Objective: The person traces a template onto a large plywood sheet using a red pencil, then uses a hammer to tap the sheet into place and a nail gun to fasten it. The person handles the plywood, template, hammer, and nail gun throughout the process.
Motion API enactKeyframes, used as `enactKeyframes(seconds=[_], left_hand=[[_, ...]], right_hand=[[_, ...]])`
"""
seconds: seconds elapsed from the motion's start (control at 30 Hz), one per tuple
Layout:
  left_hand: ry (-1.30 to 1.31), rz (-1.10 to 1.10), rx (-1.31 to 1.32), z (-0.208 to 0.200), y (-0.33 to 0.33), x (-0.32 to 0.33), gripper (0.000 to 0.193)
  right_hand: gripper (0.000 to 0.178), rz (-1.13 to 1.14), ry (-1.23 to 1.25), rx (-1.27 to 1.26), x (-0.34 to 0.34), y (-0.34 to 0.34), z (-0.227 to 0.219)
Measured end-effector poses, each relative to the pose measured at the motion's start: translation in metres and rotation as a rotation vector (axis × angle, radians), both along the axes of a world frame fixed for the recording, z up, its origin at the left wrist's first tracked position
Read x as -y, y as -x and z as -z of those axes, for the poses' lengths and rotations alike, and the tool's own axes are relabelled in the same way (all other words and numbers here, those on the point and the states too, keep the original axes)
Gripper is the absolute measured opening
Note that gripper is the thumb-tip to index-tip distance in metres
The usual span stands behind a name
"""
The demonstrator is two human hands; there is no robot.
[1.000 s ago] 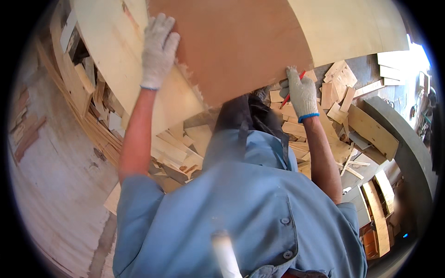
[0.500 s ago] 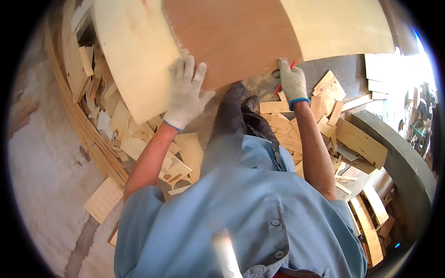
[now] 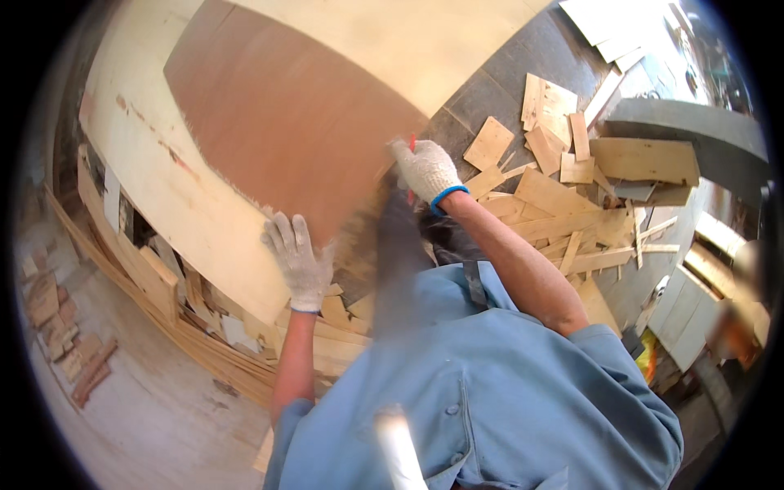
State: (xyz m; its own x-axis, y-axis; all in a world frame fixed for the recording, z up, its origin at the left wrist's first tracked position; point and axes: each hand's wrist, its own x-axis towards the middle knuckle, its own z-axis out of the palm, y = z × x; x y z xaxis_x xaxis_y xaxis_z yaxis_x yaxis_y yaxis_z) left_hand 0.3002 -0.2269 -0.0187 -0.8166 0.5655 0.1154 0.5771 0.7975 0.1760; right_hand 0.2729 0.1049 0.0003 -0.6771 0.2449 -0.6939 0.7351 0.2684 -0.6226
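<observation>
A thin reddish-brown wood sheet [image 3: 294,106] with one ragged edge lies over larger pale plywood sheets [image 3: 139,106]. My left hand [image 3: 300,261], in a whitish knit glove, rests with fingers spread at the near edge, where the brown sheet meets the pale plywood. My right hand [image 3: 429,170], gloved alike with a blue cuff, is closed at the brown sheet's near right corner. A thin red pencil-like stick [image 3: 412,143] pokes out of that grip. Whether the fingers also pinch the sheet is hidden.
Wood offcuts [image 3: 563,220] lie heaped on the floor to the right, beside a curved grey beam [image 3: 694,122]. Long strips and boards [image 3: 155,302] run along the left. Further left sits a pile of small reddish pieces [image 3: 69,327]. A blurred white stick [image 3: 400,457] juts up close below.
The view has turned, so the sheets now slant and more floor shows at right. Both hands sit lower in view, still at the sheets' near edge; the red stick stays in my right hand.
</observation>
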Motion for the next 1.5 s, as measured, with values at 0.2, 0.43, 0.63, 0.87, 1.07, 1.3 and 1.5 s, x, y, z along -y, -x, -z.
enactKeyframes(seconds=[0.2,0.43,0.63,0.87,1.07,1.3,1.5], left_hand=[[0.014,-0.001,0.003,0.002,0.000,0.001,0.104],[-0.011,-0.004,0.002,0.000,0.002,0.000,0.094],[-0.010,0.006,0.016,0.001,0.002,0.000,0.101],[-0.041,0.009,0.060,0.002,0.003,0.003,0.104],[-0.037,0.005,0.088,0.000,0.003,0.005,0.106],[-0.066,0.004,0.103,-0.001,0.003,0.006,0.105],[-0.062,-0.001,0.102,-0.005,0.003,0.004,0.104]], right_hand=[[0.059,-0.048,0.048,0.055,-0.001,0.004,-0.005],[0.057,-0.083,0.039,0.097,-0.005,0.008,-0.016],[0.051,-0.003,-0.137,-0.103,-0.007,-0.010,-0.016],[0.050,-0.126,-0.206,-0.019,0.000,0.006,-0.012],[0.049,-0.122,-0.199,-0.023,-0.002,0.007,-0.016],[0.037,0.135,-0.169,-0.299,-0.022,-0.007,-0.017],[0.022,0.492,0.223,-0.486,-0.049,0.002,-0.006]])
